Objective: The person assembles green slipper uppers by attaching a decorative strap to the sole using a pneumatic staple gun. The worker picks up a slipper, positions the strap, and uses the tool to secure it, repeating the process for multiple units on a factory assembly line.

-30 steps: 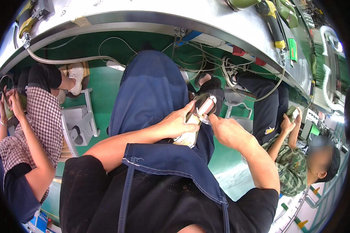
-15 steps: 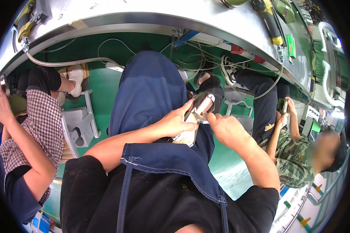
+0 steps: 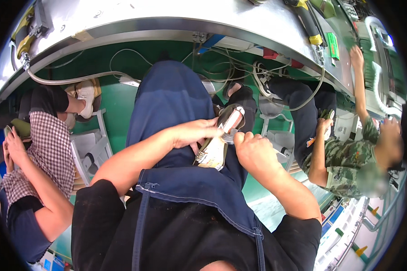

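I sit with a dark blue apron point(image 3: 176, 104) over my lap. My left hand point(image 3: 192, 133) rests on a shoe point(image 3: 221, 137) with a pale upper and a shiny insole, holding it against my thigh. My right hand point(image 3: 253, 151) is a closed fist at the shoe's right side, next to its opening; whether it holds a small tool is hidden.
A grey metal workbench edge point(image 3: 167, 22) curves overhead, with cables point(image 3: 239, 67) hanging beneath. A person in a checked shirt point(image 3: 40, 153) sits on my left, a person in a camouflage shirt point(image 3: 348, 153) on my right. A white stool point(image 3: 92, 144) stands on the green floor.
The person on the right has raised one arm up to the bench. My hands have stayed on the shoe, with the right fist shifting slightly along it.
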Tool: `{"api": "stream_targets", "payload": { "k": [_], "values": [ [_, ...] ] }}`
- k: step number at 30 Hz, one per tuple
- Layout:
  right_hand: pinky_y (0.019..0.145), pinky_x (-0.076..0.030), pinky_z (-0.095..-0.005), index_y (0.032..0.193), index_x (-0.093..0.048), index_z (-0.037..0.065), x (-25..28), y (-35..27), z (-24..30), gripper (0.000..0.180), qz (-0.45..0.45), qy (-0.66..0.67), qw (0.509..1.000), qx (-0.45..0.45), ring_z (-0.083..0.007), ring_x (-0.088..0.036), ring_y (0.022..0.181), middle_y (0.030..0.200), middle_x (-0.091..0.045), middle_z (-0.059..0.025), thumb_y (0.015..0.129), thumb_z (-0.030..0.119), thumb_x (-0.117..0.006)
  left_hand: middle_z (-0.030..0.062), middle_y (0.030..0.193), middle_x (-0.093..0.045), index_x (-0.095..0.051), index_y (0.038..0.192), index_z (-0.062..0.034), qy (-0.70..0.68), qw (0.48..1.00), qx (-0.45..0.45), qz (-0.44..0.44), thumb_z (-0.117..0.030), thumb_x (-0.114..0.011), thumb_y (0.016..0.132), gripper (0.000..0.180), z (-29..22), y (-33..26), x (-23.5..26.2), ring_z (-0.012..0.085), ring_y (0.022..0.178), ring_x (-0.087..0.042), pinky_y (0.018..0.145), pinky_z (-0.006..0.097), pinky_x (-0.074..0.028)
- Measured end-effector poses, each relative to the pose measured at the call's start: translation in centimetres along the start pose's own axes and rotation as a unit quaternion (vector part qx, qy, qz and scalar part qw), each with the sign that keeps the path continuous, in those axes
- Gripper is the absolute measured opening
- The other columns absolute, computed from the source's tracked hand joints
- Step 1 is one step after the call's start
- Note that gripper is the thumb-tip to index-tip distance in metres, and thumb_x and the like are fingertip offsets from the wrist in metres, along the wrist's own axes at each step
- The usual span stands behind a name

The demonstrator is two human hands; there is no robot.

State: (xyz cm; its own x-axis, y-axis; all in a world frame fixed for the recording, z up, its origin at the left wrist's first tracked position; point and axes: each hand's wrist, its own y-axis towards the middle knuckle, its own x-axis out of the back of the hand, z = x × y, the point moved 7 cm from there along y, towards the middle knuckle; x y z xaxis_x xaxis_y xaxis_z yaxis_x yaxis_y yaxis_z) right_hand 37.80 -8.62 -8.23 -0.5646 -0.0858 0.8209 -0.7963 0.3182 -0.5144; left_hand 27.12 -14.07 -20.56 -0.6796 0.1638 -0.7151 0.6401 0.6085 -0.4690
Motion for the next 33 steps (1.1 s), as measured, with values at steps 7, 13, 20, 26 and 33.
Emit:
{"api": "stream_targets", "payload": {
  "k": [7,13,20,26,33],
  "values": [
    [0.059,-0.036,-0.0370,0.100,-0.060,0.004,0.4,-0.7,3.1,0.013,0.016,-0.094,0.994,-0.047,-0.0157,-0.058,0.061,0.076,-0.058,-0.0027,0.093,0.015,-0.060,0.0190,0.122,-0.072,-0.060,0.145,-0.0036,0.059,0.995,0.064,-0.056,-0.061,-0.054,0.105,0.070,0.2,1.3,0.3,0.0348,0.096,-0.077,0.068,0.049,-0.066],
    [0.055,-0.039,-0.0368,0.105,-0.062,0.001,-0.3,-1.0,5.0,0.019,0.009,-0.115,0.986,-0.123,-0.0183,-0.060,0.065,0.078,-0.060,-0.0060,0.092,0.015,-0.060,0.0204,0.121,-0.072,-0.060,0.143,-0.0022,0.069,0.991,0.085,-0.073,-0.051,-0.061,0.105,0.062,-0.1,1.0,0.4,0.0356,0.094,-0.077,0.068,0.053,-0.066],
    [0.063,-0.057,-0.0463,0.103,-0.059,-0.001,-0.1,-1.7,1.2,0.018,-0.009,0.133,0.986,-0.097,-0.0312,-0.072,0.074,0.084,-0.069,-0.0135,0.091,0.013,-0.062,0.0188,0.112,-0.075,-0.063,0.137,-0.0028,0.064,0.989,0.091,-0.097,-0.047,-0.060,0.106,0.054,0.2,1.5,0.7,0.0339,0.087,-0.078,0.062,0.051,-0.066],
    [0.072,-0.055,-0.0566,0.114,-0.055,-0.003,4.3,-1.8,-11.1,0.027,0.069,0.415,0.903,-0.089,-0.0486,-0.071,0.086,0.086,-0.070,-0.0287,0.097,0.015,-0.065,0.0212,0.115,-0.073,-0.061,0.138,0.0008,0.090,0.986,0.088,-0.106,-0.047,-0.061,0.106,0.057,-0.3,2.0,0.9,0.0366,0.090,-0.077,0.068,0.056,-0.065],
    [0.094,-0.052,-0.0551,0.132,-0.060,-0.001,10.5,2.8,-31.6,0.039,-0.349,0.227,0.852,-0.316,-0.0498,-0.067,0.107,0.111,-0.071,-0.0311,0.100,0.020,-0.066,0.0172,0.117,-0.073,-0.061,0.141,-0.0008,0.108,0.983,0.078,-0.129,-0.046,-0.058,0.108,0.056,-1.4,1.7,0.0,0.0302,0.100,-0.076,0.072,0.053,-0.066]
  ]
}}
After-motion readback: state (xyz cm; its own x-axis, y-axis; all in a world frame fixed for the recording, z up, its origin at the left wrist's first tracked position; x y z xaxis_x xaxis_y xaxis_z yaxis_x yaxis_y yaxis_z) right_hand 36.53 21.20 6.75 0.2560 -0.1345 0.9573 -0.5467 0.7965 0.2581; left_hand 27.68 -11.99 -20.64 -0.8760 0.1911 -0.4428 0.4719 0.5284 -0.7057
